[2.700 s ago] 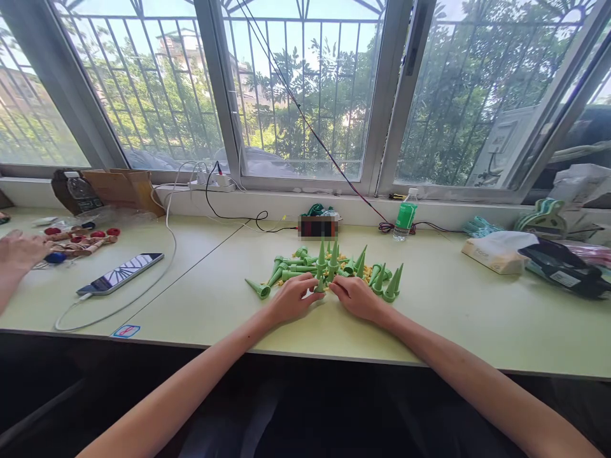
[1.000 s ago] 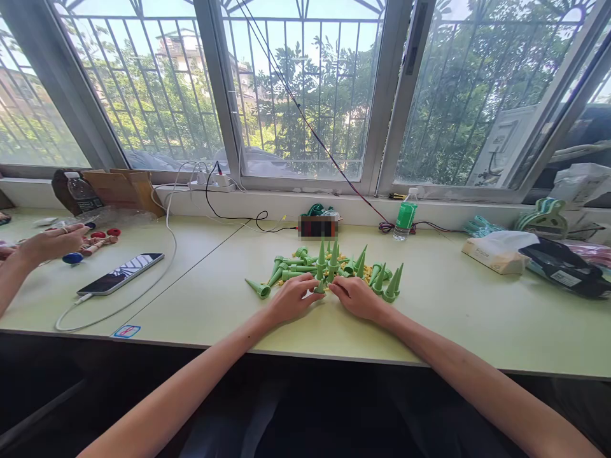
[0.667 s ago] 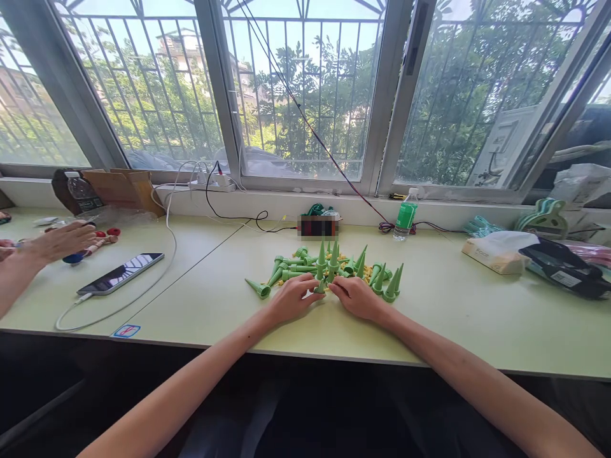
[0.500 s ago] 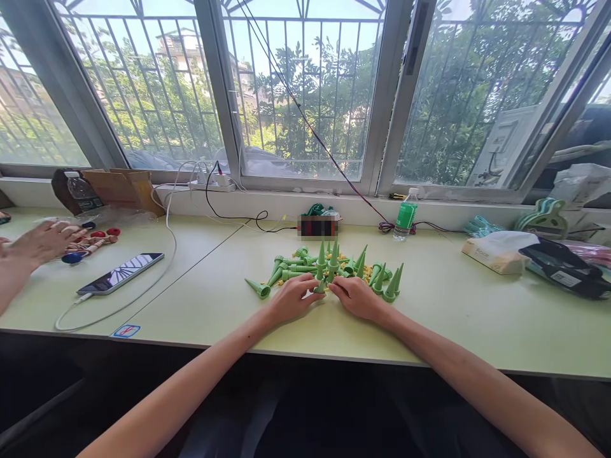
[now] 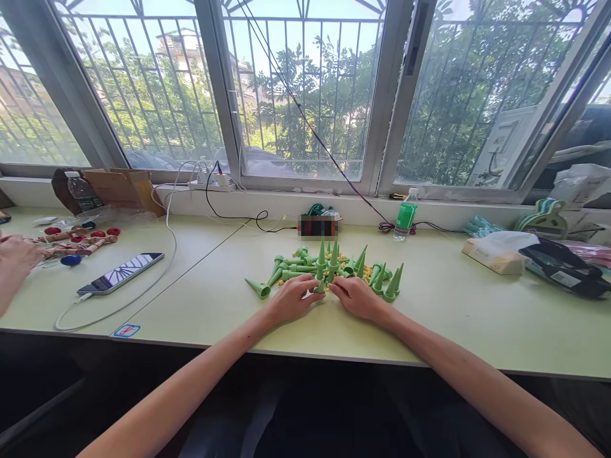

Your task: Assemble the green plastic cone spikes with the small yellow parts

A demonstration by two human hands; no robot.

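My left hand has its thumb and fingers closed at the base of an upright green plastic spike, cone-shaped with a wide collar. My right hand is curled beside it, fingertips pressed together near the base of a second standing green spike; what they pinch is too small to make out. Just beyond the hands lies a pile of similar green spikes, with small yellow pieces among them. Several more spikes stand upright to the right. One lone spike lies tipped over on the left.
A phone on a white charging cable lies left on the table. Beyond it are a co-worker's hand and wooden pieces with red and blue balls. A bottle stands behind; a tissue pack lies right.
My own hands and the green spikes have not visibly moved. At the far left the co-worker's hand has drawn back to the left, uncovering more of the wooden pieces and red balls.
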